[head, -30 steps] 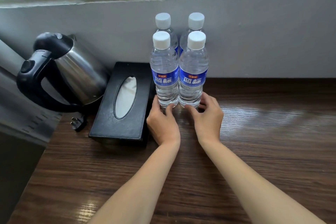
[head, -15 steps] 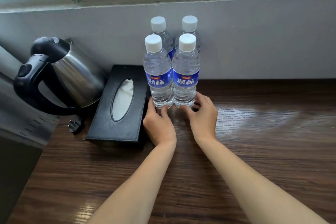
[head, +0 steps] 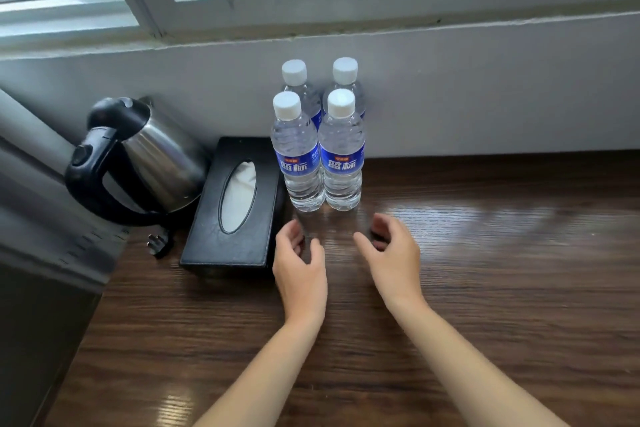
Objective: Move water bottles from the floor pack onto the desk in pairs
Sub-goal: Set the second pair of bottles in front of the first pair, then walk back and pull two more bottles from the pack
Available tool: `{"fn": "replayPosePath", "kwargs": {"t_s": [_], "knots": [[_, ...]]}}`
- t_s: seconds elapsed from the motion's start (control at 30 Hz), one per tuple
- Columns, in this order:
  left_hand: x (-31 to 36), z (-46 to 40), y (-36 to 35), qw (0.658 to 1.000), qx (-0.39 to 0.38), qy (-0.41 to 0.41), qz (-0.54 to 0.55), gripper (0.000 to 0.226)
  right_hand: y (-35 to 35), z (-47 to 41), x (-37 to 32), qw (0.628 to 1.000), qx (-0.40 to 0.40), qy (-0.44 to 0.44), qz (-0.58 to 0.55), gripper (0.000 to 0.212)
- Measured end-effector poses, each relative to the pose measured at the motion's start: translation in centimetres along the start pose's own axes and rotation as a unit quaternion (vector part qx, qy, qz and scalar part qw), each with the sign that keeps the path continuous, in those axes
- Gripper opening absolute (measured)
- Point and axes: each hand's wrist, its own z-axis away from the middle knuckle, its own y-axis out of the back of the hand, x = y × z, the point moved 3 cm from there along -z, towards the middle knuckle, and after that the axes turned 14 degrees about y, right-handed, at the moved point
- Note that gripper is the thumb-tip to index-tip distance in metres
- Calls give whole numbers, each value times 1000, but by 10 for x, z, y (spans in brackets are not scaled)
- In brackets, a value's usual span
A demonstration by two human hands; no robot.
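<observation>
Several clear water bottles with white caps and blue labels stand upright in two rows on the dark wooden desk (head: pixel 485 270), close to the wall. The front left bottle (head: pixel 300 163) and front right bottle (head: pixel 342 159) touch side by side; the back pair (head: pixel 320 87) is partly hidden behind them. My left hand (head: pixel 299 262) and my right hand (head: pixel 389 253) hover just in front of the front pair, fingers loosely curled, holding nothing and apart from the bottles. The floor pack is out of view.
A black tissue box (head: pixel 235 204) lies left of the bottles, almost touching them. A steel kettle with a black handle (head: pixel 138 159) stands further left, its plug (head: pixel 159 244) on the desk. The white wall and window sill (head: pixel 450 31) run behind. The desk's left edge drops off.
Both hands have let go of the bases of the front two bottles and pulled back toward me. The bottles stay standing where they were set.
</observation>
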Motion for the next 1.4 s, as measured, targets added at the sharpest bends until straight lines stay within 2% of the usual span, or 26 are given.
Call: {"fn": "replayPosePath", "kwargs": {"t_s": [0.17,0.37,0.67,0.93,1.23,1.4], "knots": [[22,36,27,996,-80,-11,-41,40,37,42,-25,999,-23,-35,-2,23],[73,100,61,976,-198,1,-88,41,101,88,-88,996,-45,-70,-21,23],[135,233,83,948,-270,-32,-167,35,243,145,-186,991,-92,-93,3,18],[153,353,51,903,-350,-71,-238,30,385,231,-208,993,-22,-116,20,18],[143,460,-20,848,-422,-123,-296,35,526,334,-156,974,96,-202,44,17],[118,513,-64,799,-476,-121,-347,36,582,390,-130,946,178,-267,41,18]]}}
